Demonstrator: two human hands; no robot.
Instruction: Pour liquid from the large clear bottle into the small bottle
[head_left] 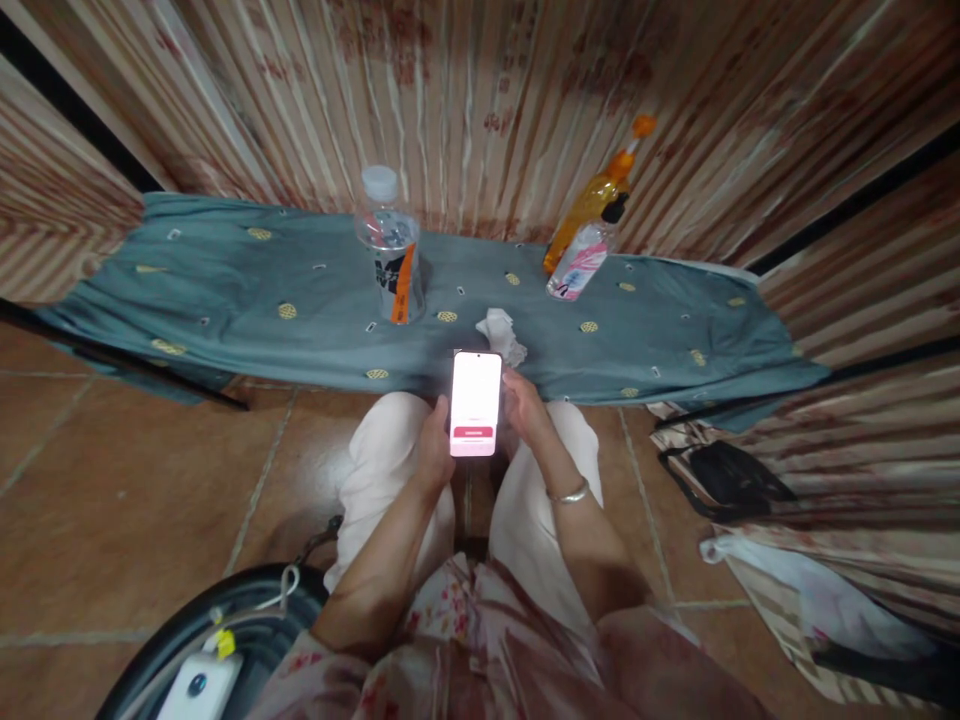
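A phone (475,398) with a bright white screen and a red bar near its bottom is held upright above my lap. Around its left edge my left hand (435,442) is closed. My right hand (527,408) grips the right edge, fingers bent behind it; a silver bangle circles that wrist. Just beyond the phone, a crumpled white tissue (502,336) lies on the green cloth-covered surface (315,345). Farther back on the cloth stand a clear bottle (391,260) with a white cap at the left, and an orange pump bottle (589,212) behind a clear pink-labelled bottle (579,262) at the right.
Striped curtains (480,120) hang behind the cloth and at both sides, with dark poles. At the lower left, a round black stool (139,655) bears a white device (201,688) and a cable. A black bag (739,477) is at the right.
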